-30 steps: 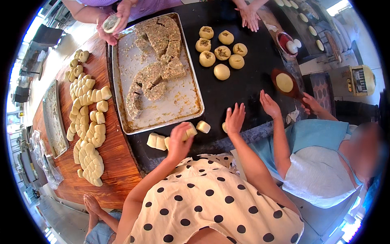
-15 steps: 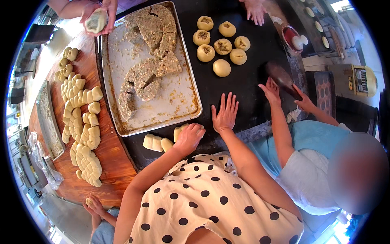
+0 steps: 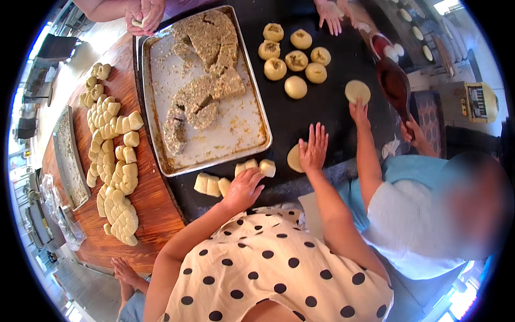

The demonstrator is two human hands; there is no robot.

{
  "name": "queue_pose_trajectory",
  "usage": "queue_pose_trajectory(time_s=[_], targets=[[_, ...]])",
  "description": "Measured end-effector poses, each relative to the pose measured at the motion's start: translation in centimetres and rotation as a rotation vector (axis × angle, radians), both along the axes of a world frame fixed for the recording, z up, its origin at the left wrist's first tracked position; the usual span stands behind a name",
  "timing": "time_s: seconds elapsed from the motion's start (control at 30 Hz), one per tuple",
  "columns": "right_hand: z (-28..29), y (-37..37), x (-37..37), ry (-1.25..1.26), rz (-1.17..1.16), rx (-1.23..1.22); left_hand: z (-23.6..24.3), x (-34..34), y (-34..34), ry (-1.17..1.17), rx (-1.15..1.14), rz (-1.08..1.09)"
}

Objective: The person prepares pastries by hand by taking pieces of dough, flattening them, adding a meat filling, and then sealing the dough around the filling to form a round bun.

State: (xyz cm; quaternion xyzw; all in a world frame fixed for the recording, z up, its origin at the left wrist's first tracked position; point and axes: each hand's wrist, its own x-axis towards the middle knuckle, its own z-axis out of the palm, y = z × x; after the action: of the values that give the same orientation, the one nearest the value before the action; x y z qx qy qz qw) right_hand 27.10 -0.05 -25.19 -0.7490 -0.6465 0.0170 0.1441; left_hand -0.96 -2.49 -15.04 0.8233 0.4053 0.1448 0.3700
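- The right hand (image 3: pixel 314 147) lies flat with fingers spread wide on the black worktop (image 3: pixel 322 115); its palm covers the edge of a flattened dough disc (image 3: pixel 294 158). It holds nothing; it presses.
- The disc looks soft and thin. I judge it light, easy to tear or stretch, and perhaps a little sticky. It is better to lift it from below at the rim with flat fingers, not to pinch it in the middle.
- The left hand (image 3: pixel 242 189) is half curled, with the fingertips at a small row of dough pieces (image 3: pixel 252 167) just beside the front edge of the tray (image 3: pixel 257 115). I cannot tell if it already grips one piece or only touches it.
- These pieces are small soft blocks, light, and they dent easily. A gentle hold on two sides with thumb and fingers should be enough.
- More cut pieces (image 3: pixel 212 185) lie to the left of this hand, near it.
- The tray holds slabs of crumbly filling (image 3: pixel 206 94).
- Beyond, filled balls (image 3: pixel 295 56) stand in a group on the worktop.
- At the right, another person's hand (image 3: pixel 360 111) touches a second disc (image 3: pixel 357 90).
- On the wooden table (image 3: pixel 153 204) at the left there are many dough pieces in rows (image 3: pixel 115 161).
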Motion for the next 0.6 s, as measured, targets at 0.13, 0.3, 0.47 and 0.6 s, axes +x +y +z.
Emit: queue_pose_trajectory(time_s=[0.13, 0.3, 0.47, 0.6], targets=[[0.2, 0.0, -0.5, -0.011, -0.016, -0.009, 1.5, -0.1, 0.1, -0.036, -0.015, 0.026], [1.0, -1.8, -3.5, 0.014, -0.008, -0.003, 2.6, -0.7, 0.1, -0.055, -0.042, 0.106], [1.3, -1.4, -3.2, -0.003, 0.062, -0.091, 3.4, 0.1, 0.5, -0.089, -0.066, 0.116], [0.8, -0.1, -2.1, -0.003, 0.091, -0.108, 4.5, -0.5, 1.2, -0.117, -0.083, 0.157]])
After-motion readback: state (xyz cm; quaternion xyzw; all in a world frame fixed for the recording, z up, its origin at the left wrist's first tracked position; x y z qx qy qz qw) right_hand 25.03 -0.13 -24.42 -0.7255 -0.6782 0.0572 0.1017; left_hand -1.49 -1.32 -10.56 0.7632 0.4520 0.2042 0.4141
